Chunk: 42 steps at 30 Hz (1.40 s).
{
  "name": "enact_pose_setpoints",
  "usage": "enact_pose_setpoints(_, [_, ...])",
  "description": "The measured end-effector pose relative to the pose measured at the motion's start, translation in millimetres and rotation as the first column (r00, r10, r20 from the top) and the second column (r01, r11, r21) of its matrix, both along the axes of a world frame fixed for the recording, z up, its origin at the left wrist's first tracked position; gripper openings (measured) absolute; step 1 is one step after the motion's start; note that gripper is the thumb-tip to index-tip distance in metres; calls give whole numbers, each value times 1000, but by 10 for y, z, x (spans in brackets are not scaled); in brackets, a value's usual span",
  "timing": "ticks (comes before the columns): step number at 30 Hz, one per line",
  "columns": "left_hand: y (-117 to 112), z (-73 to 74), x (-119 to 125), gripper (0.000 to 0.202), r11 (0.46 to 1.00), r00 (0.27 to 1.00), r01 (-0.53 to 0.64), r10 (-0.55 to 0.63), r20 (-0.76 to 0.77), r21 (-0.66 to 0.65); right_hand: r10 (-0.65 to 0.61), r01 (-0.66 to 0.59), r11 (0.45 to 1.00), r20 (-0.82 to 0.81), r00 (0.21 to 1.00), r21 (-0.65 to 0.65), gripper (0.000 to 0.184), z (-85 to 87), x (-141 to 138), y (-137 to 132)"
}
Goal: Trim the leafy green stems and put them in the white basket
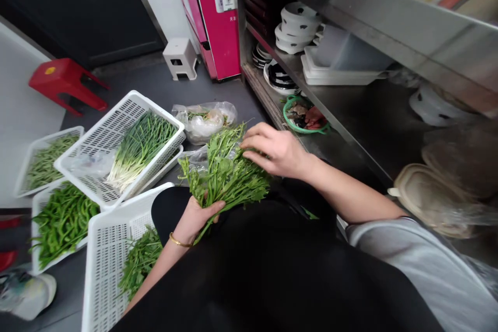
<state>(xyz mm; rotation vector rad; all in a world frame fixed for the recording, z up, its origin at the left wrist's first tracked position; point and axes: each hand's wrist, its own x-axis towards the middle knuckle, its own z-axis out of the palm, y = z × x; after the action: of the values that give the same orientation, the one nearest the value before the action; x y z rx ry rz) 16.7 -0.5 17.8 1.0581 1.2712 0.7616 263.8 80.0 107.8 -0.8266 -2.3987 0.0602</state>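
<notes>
A bunch of leafy green herbs (229,174) with long stems is held over my lap. My left hand (200,213), a gold bangle at its wrist, is closed round the lower stems. At the leafy tips my right hand (278,150) has its fingers curled on some leaves; its thumb is hidden. Left of my lap stands a white slotted basket (105,249) with more loose greens (140,257) inside. Just beyond the bunch, clear plastic bags lie on the floor, one of them a bag (206,125) with plant scraps in it.
To the left stand a basket of spring onions (142,148), green peppers (64,220) and green beans (50,161). A red stool (68,80) and a white stool (180,57) are farther back. A steel shelf (350,114) with dishes runs along my right. Someone's shoe (29,290) shows lower left.
</notes>
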Motion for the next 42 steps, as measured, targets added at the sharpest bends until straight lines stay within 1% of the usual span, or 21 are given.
enact_pose_setpoints(2, [7, 21, 22, 24, 1000, 1000, 10, -10, 13, 7, 104, -109, 994, 179, 978, 20, 26, -97, -120, -57])
enact_pose_setpoints(4, [9, 27, 34, 21, 1000, 998, 15, -16, 54, 9, 178, -192, 981, 346, 921, 6, 22, -206, -210, -128])
enact_pose_setpoints(5, [7, 23, 34, 20, 1000, 997, 15, -15, 77, 7, 193, -205, 979, 406, 893, -13, 20, -257, -234, -160])
enact_pose_setpoints(7, [0, -1, 29, 20, 1000, 992, 15, -13, 127, -9, 201, -196, 979, 471, 859, -59, 18, -337, -238, -205])
enact_pose_setpoints(9, [-8, -39, 20, 20, 999, 981, 13, -7, 192, -33, 198, -177, 980, 475, 857, -90, 18, -387, -200, -230])
enact_pose_setpoints(11, [-10, -78, 15, 24, 998, 966, 1, 17, 260, -67, 183, -156, 983, 437, 881, -96, 23, -419, -157, -237])
enact_pose_setpoints(13, [-3, -106, 19, 31, 992, 948, -33, 70, 310, -122, 154, -125, 987, 369, 917, -100, 29, -446, -137, -223])
enact_pose_setpoints(15, [9, -118, 31, 36, 981, 933, -61, 122, 337, -185, 115, -87, 990, 274, 955, -112, 31, -476, -151, -188])
enact_pose_setpoints(18, [24, -111, 49, 34, 968, 921, -71, 156, 356, -240, 37, -20, 993, 149, 988, -112, 28, -513, -209, -119])
enact_pose_setpoints(20, [28, -98, 52, 33, 966, 915, -77, 167, 368, -247, -19, 27, 998, 133, 991, -55, 27, -522, -242, -88])
enact_pose_setpoints(23, [29, -80, 44, 34, 961, 904, -96, 193, 381, -258, -61, 46, 996, 202, 977, 77, 25, -519, -253, -80])
enact_pose_setpoints(25, [32, -75, 38, 35, 961, 901, -93, 193, 388, -262, -30, -7, 990, 254, 967, 144, 26, -513, -249, -93])
enact_pose_setpoints(27, [39, -78, 39, 34, 965, 902, -68, 168, 399, -252, 45, -99, 979, 285, 958, 176, 28, -504, -254, -106])
enact_pose_setpoints(29, [47, -85, 47, 33, 970, 903, -47, 143, 405, -237, 111, -171, 971, 314, 943, 170, 28, -490, -279, -110])
enact_pose_setpoints(31, [54, -88, 61, 32, 973, 905, -40, 132, 404, -228, 147, -203, 971, 354, 924, 127, 29, -471, -318, -101])
enact_pose_setpoints(34, [58, -81, 81, 30, 977, 909, -30, 115, 401, -213, 195, -228, 973, 410, 891, 33, 31, -435, -372, -72])
enact_pose_setpoints(36, [56, -73, 85, 28, 980, 914, -15, 95, 395, -201, 223, -236, 972, 413, 883, -20, 33, -414, -385, -56])
enact_pose_setpoints(40, [46, -72, 63, 32, 980, 925, -22, 96, 367, -200, 181, -177, 983, 360, 915, -43, 32, -412, -341, -50])
enact_pose_setpoints(42, [42, -78, 47, 36, 977, 926, -41, 117, 360, -210, 179, -167, 984, 368, 912, -65, 30, -438, -304, -56])
